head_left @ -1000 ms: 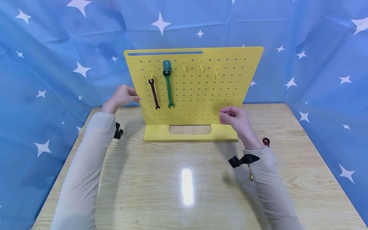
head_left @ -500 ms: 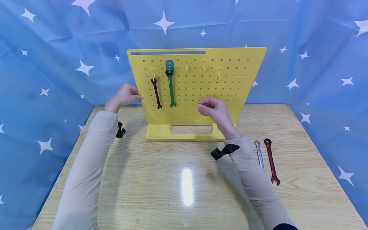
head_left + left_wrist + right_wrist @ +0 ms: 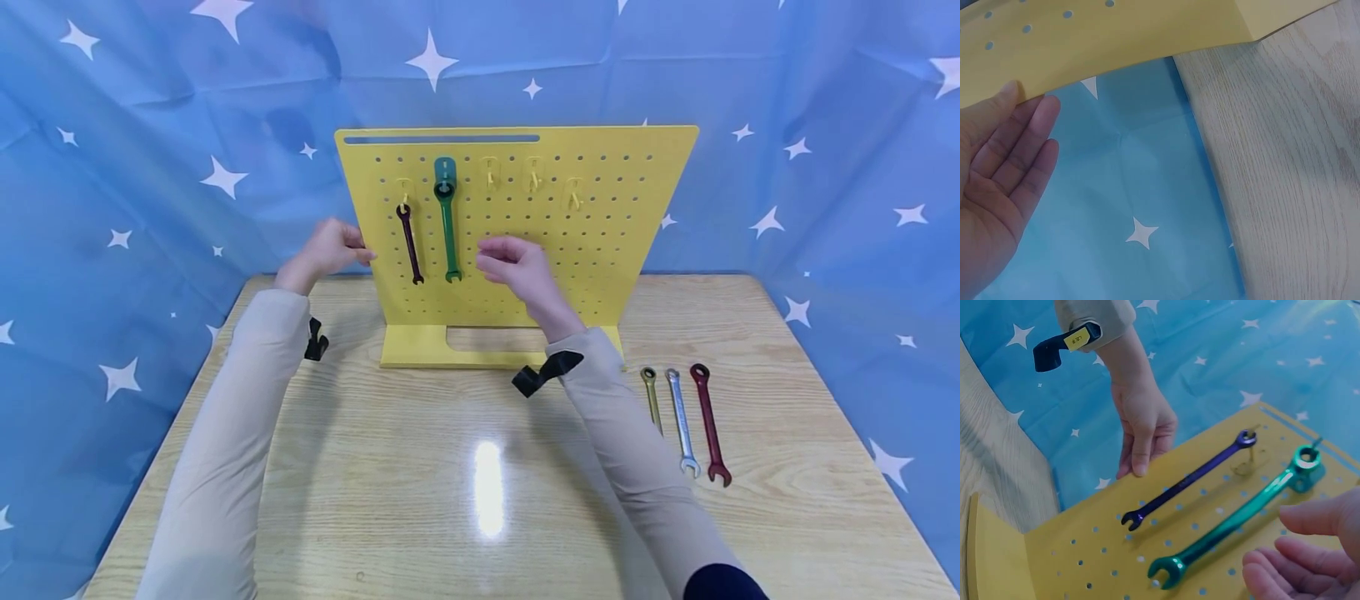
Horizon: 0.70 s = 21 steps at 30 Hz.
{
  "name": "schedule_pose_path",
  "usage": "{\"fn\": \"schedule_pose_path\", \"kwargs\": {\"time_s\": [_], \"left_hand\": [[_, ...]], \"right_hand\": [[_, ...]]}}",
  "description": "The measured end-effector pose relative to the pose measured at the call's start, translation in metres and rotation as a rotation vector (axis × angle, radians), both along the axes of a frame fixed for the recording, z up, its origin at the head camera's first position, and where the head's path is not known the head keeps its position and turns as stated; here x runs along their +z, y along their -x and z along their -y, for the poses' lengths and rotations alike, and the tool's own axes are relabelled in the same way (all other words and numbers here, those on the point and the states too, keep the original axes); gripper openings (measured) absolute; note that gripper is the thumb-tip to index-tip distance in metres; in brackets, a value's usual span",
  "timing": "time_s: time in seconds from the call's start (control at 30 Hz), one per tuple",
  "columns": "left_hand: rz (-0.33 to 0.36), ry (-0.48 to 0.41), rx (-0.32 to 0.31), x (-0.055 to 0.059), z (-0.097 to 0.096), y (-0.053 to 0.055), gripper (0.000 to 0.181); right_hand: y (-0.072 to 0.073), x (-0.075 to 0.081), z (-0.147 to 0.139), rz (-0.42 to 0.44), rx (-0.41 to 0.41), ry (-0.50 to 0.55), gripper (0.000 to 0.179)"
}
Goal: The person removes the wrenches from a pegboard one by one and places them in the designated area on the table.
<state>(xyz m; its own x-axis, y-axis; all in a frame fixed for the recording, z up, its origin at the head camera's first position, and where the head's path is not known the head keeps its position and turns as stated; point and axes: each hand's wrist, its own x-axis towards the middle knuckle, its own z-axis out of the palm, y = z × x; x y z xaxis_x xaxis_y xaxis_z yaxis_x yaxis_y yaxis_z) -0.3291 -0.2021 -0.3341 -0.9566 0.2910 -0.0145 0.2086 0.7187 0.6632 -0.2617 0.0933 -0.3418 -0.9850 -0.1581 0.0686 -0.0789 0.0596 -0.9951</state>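
A yellow pegboard stands upright on its base at the back of the table. My left hand grips its left edge, thumb in front and fingers behind, as the left wrist view shows. Two wrenches hang from hooks: a dark purple one and, to its right, a larger green one. Just right of the green wrench, my right hand is in front of the board with loosely bent fingers, holding nothing. In the right wrist view its thumb and fingers are apart, close beside the green wrench.
Three more wrenches lie on the table to the right: gold, silver and red. The right forearm partly covers the gold one. Three yellow hooks without tools stick out from the board's upper part. A blue star-patterned cloth surrounds the table.
My right hand has moved left across the board toward the green wrench, uncovering the wrenches on the table. The left hand stays at the board's edge. The head view has shifted slightly.
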Motion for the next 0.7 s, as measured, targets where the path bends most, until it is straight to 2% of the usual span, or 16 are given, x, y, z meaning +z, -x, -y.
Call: {"fn": "schedule_pose_path", "kwargs": {"time_s": [0.17,0.37,0.7], "left_hand": [[-0.007,-0.005,-0.01,-0.001,0.0,0.0,0.017],[-0.006,-0.007,-0.001,-0.002,0.0,0.0,0.016],[-0.003,-0.013,-0.01,-0.001,0.002,0.001,0.017]], "right_hand": [[0.01,-0.001,0.016,-0.006,0.01,0.007,0.035],[0.021,-0.006,0.032,0.0,-0.024,-0.004,0.034],[0.029,-0.01,0.048,-0.003,-0.051,-0.032,0.028]]}}
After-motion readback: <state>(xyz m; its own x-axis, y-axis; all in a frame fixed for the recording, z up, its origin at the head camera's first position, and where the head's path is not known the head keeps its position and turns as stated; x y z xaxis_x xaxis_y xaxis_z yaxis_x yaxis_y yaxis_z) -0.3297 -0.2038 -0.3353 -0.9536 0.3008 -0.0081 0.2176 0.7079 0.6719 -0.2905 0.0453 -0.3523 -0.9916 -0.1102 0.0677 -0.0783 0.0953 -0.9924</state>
